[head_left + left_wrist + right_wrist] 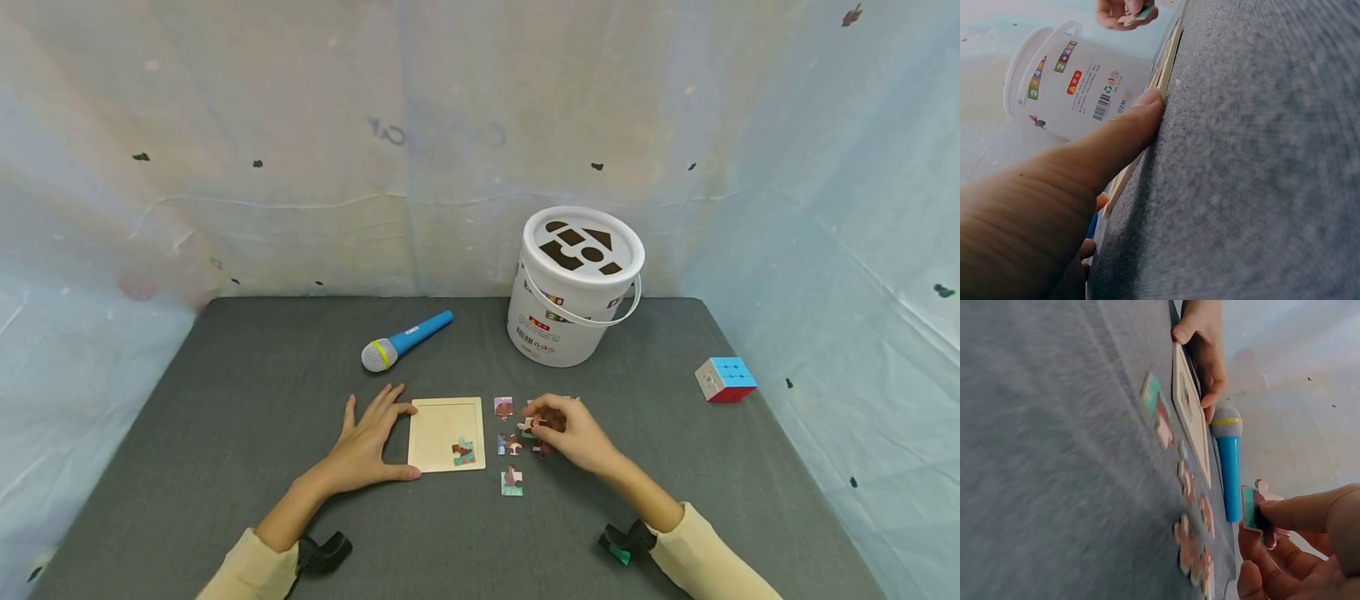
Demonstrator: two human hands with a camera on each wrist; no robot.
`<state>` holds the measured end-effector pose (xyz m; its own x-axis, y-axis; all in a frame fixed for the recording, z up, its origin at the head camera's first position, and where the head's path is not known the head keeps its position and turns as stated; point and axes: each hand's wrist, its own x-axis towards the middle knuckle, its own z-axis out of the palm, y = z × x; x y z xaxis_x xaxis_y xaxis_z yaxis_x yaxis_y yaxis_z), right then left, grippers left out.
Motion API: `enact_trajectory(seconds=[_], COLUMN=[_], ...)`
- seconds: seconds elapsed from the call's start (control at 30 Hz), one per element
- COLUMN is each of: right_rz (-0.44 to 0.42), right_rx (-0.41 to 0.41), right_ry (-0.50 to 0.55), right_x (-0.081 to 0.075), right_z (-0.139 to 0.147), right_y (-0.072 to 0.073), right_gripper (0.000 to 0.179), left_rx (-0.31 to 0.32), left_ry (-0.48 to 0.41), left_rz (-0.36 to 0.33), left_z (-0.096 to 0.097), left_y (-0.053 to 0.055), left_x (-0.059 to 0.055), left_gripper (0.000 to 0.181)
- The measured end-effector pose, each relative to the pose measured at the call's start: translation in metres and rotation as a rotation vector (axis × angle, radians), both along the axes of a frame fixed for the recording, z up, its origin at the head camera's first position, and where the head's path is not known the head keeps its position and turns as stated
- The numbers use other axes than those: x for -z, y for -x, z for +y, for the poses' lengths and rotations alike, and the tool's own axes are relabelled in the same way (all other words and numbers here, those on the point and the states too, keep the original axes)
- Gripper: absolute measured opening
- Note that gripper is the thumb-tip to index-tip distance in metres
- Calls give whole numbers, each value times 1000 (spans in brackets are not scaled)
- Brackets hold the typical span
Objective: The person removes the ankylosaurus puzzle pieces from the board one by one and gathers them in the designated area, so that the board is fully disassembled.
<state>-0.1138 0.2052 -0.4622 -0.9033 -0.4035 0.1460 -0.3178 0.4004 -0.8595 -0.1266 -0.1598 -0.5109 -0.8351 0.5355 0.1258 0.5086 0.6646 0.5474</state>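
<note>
My left hand (366, 448) spans the left side of a square wooden puzzle tray (435, 421), thumb touching its near left corner and index finger its far left corner. One puzzle piece (464, 452) lies inside, at the tray's near right corner. Right of the tray, my right hand (576, 433) pinches a puzzle piece (1249, 507) between thumb and fingers, lifted above the table. Several loose pieces lie near it, among them a pink one (503, 407), a middle one (508, 444) and a green-edged one (512, 481). My right hand partly hides others in the head view.
A blue toy microphone (416, 335) lies behind the tray. The white lidded bucket (566, 325) with shape cutouts and a handle stands at the back right. A puzzle cube (726, 380) sits near the right edge of the grey table (262, 400).
</note>
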Motion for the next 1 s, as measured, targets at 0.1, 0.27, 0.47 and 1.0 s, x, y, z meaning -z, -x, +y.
enact_trajectory(seconds=[0.1, 0.27, 0.47, 1.0], right_rz=[4, -12, -64, -48], right_rx=[-8, -44, -76, -103], right_ry=[-3, -14, -48, -180], right_x=[3, 5, 4, 12], right_z=[9, 18, 23, 24], right_y=[-6, -16, -27, -34], right_gripper=[14, 14, 12, 10], left_rx=[-1, -1, -2, 1], left_ry=[1, 2, -2, -1], left_rz=[-4, -6, -6, 5], left_z=[0, -1, -1, 0], left_y=[0, 0, 0, 0], left_x=[0, 0, 0, 0], left_gripper=[94, 94, 94, 94])
